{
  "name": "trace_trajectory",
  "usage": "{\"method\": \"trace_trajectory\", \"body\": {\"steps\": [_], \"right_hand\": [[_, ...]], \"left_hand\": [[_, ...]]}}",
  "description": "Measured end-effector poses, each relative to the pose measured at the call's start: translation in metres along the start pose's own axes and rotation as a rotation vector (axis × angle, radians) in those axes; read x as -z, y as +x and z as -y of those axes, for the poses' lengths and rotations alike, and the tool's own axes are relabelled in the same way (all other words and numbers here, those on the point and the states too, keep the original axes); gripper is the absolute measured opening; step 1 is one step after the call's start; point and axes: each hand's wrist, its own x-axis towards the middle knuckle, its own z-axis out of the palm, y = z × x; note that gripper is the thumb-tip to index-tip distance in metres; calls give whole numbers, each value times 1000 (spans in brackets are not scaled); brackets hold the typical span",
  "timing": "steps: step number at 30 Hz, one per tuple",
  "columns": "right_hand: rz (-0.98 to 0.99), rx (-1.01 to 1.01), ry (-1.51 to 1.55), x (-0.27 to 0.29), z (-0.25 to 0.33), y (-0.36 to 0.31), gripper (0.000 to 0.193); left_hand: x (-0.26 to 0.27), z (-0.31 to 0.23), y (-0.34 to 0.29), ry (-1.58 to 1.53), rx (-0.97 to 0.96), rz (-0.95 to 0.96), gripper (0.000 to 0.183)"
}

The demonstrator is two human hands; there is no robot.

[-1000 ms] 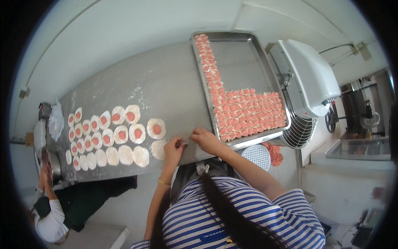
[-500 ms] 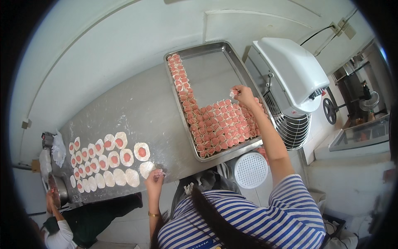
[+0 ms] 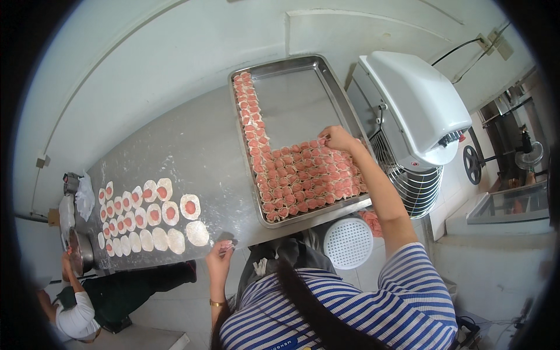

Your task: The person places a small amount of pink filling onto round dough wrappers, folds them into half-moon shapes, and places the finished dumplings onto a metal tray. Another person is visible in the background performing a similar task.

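Observation:
A large metal tray (image 3: 280,62) holds rows of small open-topped dumplings (image 3: 294,175) with pink filling. My right hand (image 3: 339,139) reaches over it, its fingertips closed on a dumpling at the far edge of the packed block; the fingers partly hide that dumpling. My left hand (image 3: 219,259) is at the table's near edge, fingertips pinched together; what they hold, if anything, I cannot make out. Nearest to it lies a bare round dough wrapper (image 3: 197,233). Beyond that is a wrapper topped with pink filling (image 3: 190,207). More wrappers, some filled and some bare, lie in rows to the left.
Flour dusts the steel table (image 3: 175,151). Right of the tray stands a white mixer (image 3: 417,105) with a wire guard. Below the table edge is a white perforated stool (image 3: 348,242). At the lower left, another person's hand (image 3: 69,265) is in a metal bowl (image 3: 86,256).
My right hand has come down with the dumpling to the far edge of the block, slightly left. My left hand has drawn back from the bare wrapper toward the table edge.

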Motion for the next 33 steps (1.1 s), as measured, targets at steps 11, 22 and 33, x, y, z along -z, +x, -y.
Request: {"method": "trace_trajectory", "body": {"steps": [11,22,33], "right_hand": [[84,-8,97,6,-8,2,32],[121,-140,192,10,-4,-2,35],[-140,-163,313,15,53,-11,41]], "left_hand": [[-15,-19,-2,34,5,5,20],[47,-4,31,43,4,-161,20],[237,25,198,272,-42,-784,18]]}}
